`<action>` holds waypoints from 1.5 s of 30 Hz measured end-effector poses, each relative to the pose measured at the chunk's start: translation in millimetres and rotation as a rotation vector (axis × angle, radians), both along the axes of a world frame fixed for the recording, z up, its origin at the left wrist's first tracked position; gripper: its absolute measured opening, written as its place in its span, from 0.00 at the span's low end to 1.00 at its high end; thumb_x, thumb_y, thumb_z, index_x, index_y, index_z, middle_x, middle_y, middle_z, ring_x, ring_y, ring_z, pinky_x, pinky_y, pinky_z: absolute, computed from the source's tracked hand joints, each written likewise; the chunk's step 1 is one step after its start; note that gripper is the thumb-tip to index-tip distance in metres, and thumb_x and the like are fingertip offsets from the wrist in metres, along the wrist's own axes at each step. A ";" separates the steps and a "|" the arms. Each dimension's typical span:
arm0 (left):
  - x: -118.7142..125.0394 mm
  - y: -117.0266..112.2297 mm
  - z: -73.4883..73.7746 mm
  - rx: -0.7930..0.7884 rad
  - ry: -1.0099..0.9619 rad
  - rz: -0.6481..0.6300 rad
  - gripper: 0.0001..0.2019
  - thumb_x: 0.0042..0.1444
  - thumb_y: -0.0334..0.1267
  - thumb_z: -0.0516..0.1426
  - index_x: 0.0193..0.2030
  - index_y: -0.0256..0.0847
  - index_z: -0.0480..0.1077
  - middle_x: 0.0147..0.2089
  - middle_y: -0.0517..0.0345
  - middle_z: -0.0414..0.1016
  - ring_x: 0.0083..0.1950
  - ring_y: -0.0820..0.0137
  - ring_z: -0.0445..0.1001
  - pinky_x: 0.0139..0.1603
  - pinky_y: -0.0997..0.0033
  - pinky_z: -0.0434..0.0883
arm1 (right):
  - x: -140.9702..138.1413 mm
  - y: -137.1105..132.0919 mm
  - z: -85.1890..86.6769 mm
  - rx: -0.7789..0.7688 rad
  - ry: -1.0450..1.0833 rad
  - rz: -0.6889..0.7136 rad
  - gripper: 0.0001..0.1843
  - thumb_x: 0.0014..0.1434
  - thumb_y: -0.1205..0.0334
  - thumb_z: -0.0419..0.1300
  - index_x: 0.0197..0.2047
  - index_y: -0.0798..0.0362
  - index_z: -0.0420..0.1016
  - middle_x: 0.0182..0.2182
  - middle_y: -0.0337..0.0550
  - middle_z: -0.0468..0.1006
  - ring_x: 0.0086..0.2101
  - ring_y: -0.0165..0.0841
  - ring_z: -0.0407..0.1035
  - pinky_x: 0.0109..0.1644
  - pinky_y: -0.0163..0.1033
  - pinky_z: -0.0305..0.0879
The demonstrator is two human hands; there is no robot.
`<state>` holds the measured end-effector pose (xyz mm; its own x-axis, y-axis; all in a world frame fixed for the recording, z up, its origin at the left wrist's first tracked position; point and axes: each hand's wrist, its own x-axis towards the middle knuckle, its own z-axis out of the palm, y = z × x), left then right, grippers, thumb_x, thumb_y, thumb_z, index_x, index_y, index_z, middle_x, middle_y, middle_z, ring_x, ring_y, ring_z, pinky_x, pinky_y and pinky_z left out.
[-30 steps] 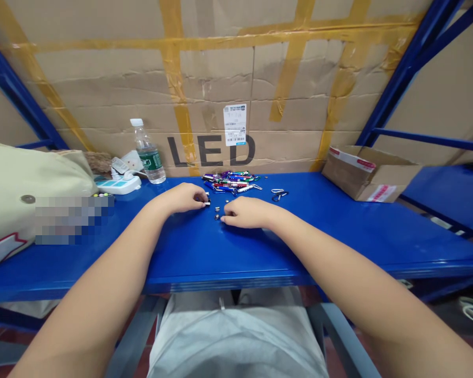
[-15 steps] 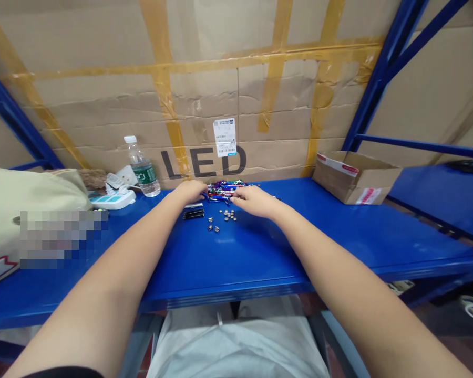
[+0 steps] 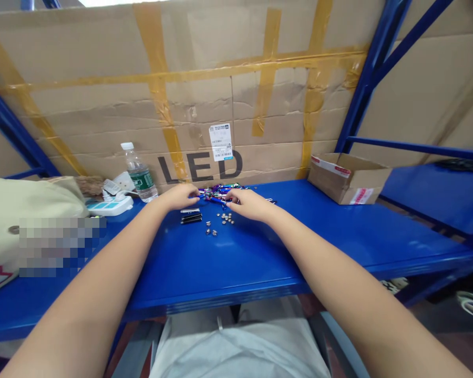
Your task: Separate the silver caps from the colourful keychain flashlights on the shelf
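The word "LED" is printed in large dark letters on the big brown cardboard sheet (image 3: 284, 131), which is taped with yellowish strips and stood behind the blue metal shelf (image 3: 220, 257). A white barcode sticker (image 3: 220, 142) is stuck just above the letters; its print is too small to be read. A clear plastic water bottle (image 3: 139, 174) with a green label, also illegible, is stood at the left against the cardboard. Beside it are a white and teal power strip (image 3: 109, 205) and a cream fabric bag (image 3: 31, 199). An open brown cardboard box (image 3: 347, 178) with red-and-white tape is set at the right.

The heap of small coloured keychain torches (image 3: 217, 190) is found at the back of the shelf, below the letters. The left hand (image 3: 179, 197) and the right hand (image 3: 249, 203) are laid at either side of it, fingers curled toward it. Whether anything is pinched cannot be told. Two black tubes (image 3: 191, 217) and scattered small silver round parts (image 3: 220, 219) are seen just in front, between the hands.
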<state>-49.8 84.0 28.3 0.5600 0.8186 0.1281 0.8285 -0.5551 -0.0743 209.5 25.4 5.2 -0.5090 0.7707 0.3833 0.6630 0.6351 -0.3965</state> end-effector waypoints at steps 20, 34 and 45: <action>32.7 -95.2 2.8 -0.195 -0.715 -0.012 0.19 0.60 0.48 0.48 0.49 0.37 0.69 0.29 0.59 0.70 0.31 0.69 0.70 0.34 0.70 0.67 | -20.0 -22.5 5.8 -0.331 0.239 0.192 0.13 0.68 0.61 0.45 0.30 0.51 0.57 0.23 0.36 0.70 0.22 0.27 0.65 0.30 0.35 0.62; 45.9 -103.6 5.0 -0.357 -0.931 0.113 0.17 0.61 0.46 0.49 0.25 0.39 0.60 0.21 0.64 0.59 0.21 0.77 0.57 0.22 0.78 0.56 | -19.3 -11.9 -2.6 0.032 0.107 0.051 0.11 0.63 0.55 0.51 0.34 0.52 0.62 0.28 0.38 0.70 0.27 0.29 0.60 0.31 0.36 0.52; 45.8 -101.7 0.9 -0.392 -0.990 0.091 0.18 0.59 0.50 0.51 0.25 0.39 0.60 0.21 0.64 0.59 0.20 0.78 0.56 0.20 0.78 0.54 | -21.0 -9.4 -4.4 0.110 0.150 0.124 0.14 0.63 0.65 0.50 0.52 0.54 0.66 0.44 0.48 0.76 0.42 0.35 0.69 0.45 0.39 0.62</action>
<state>-4.0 -17.6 29.1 0.2857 0.9347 0.2116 0.4615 -0.3277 0.8244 188.5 16.0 0.8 -0.5281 0.6550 0.5404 0.5159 0.7530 -0.4085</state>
